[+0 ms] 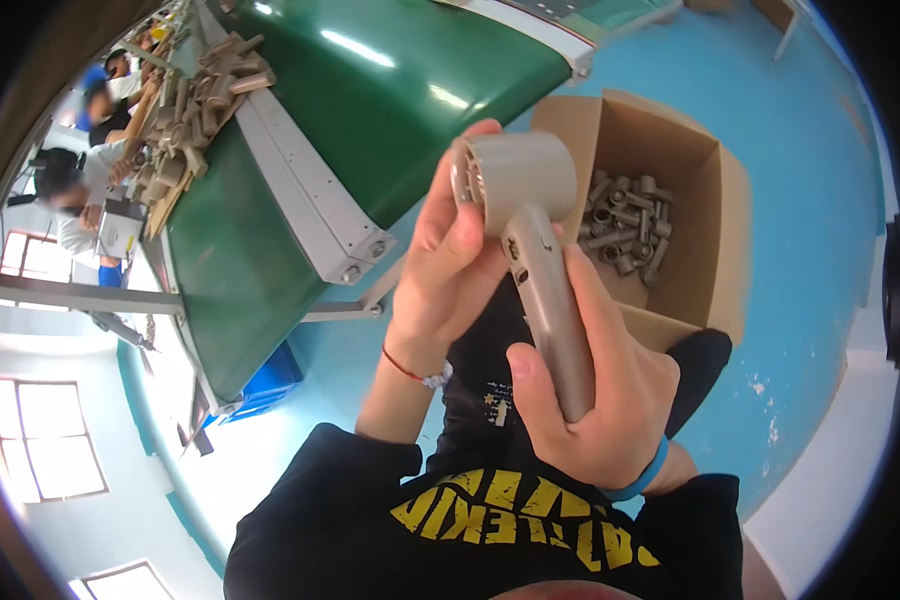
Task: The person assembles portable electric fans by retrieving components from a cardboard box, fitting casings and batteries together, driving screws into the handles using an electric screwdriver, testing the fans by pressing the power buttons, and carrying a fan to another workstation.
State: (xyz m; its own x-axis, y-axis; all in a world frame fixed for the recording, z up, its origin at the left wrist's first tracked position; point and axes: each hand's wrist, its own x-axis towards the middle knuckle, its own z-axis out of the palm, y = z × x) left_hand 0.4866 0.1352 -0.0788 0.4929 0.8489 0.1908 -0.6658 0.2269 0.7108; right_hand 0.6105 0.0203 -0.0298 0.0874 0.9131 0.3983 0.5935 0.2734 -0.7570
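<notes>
A beige hair dryer housing [530,180] with a round head and a straight handle is held up in front of my body. My left hand [448,250] cups the open, ribbed end of the head, its thumb pressed near the rim. Around the lower handle wraps my right hand [605,400], thumb on one side and fingers on the other. Small cut-outs with something dark in them show on the upper handle. The inside of the head is mostly hidden.
Beyond my right hand a cardboard box [685,130] stands on the blue floor, holding several similar beige housings [630,225]. Green conveyor belts [410,90] with metal edges run at the left. Beige parts [195,115] are heaped there, and people [95,190] sit alongside.
</notes>
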